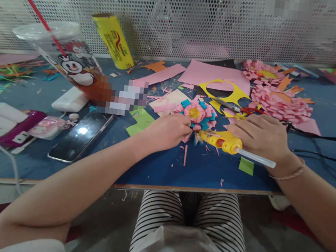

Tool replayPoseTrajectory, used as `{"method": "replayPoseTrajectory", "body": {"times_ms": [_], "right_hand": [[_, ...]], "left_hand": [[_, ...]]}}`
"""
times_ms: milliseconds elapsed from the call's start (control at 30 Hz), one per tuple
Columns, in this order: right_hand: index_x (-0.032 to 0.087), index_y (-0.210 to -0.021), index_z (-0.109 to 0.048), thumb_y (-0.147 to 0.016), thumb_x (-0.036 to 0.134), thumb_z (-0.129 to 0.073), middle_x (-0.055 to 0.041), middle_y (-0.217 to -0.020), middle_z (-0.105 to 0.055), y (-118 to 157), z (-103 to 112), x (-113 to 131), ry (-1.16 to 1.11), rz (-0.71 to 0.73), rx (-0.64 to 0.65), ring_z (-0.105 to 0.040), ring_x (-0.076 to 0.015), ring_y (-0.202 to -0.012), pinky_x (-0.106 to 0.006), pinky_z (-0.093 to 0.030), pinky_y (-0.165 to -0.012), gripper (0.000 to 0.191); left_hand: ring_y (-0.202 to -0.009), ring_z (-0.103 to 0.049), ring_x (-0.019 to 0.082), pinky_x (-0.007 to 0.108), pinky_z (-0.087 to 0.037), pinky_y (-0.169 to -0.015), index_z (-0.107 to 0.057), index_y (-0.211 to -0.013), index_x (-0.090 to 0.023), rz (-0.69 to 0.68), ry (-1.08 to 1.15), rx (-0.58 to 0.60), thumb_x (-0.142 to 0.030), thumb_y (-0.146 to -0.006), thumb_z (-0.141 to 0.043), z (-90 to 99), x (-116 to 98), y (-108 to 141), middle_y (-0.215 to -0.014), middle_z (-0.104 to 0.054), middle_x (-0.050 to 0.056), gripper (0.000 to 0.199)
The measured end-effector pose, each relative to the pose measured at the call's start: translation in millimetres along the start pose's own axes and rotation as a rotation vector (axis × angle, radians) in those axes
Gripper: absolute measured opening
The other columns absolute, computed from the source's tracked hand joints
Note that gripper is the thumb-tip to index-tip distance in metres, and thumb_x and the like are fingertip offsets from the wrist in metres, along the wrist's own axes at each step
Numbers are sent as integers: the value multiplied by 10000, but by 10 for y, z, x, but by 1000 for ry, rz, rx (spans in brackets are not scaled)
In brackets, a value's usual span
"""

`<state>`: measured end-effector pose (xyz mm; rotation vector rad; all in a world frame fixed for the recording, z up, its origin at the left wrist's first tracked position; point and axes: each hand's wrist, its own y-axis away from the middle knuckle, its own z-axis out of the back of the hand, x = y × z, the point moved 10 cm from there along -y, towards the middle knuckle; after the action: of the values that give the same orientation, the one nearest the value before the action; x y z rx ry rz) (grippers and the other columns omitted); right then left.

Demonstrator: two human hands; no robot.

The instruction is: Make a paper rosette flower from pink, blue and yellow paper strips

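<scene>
A small paper flower [195, 113] with pink and blue petals and a yellow centre is low over the blue table. My left hand [169, 131] pinches its lower left edge, the fingertips partly hidden. My right hand [261, 136] is closed around a yellow hot glue gun [223, 141], whose handle is mostly covered by the fingers. The gun's nozzle points left and meets the flower's lower edge; whether it touches I cannot tell. A translucent glue stick [256, 157] sticks out of the gun's back end.
Behind the flower lie scissors [228, 105], cut yellow paper [243, 95] and pink paper sheets [214, 75]. Larger pink paper flowers [282, 102] are at the back right. A drink cup [68, 55], a phone [81, 137] and a yellow can [114, 40] stand or lie on the left.
</scene>
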<state>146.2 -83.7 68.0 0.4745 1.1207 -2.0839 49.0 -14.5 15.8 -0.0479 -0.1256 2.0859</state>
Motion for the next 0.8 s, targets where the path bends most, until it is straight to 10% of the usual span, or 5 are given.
{"method": "replayPoseTrajectory", "body": {"times_ms": [433,800], "right_hand": [[197,-799,-614,-852,155,-562,8,-702,-637,-27,0,-8,-13,-18,1,-447,-139,-707,-268,-317,-598,85],[161,-817,-612,-899,177,-451,-24,-728,-650,-15,-26,-50,-55,-55,2,-487,-154,-696,-283,-331,-599,182]], "left_hand": [[-1005,-562,194,355,-465,-884,-651,-1006,-151,118,142,-262,-164,-843,-484,206,199,16,-1019,-625,92,234],[-1089,-527,206,402,-417,-966,-659,-1028,-158,36,145,-202,-80,-817,-413,126,174,-30,-1129,-610,106,334]]}}
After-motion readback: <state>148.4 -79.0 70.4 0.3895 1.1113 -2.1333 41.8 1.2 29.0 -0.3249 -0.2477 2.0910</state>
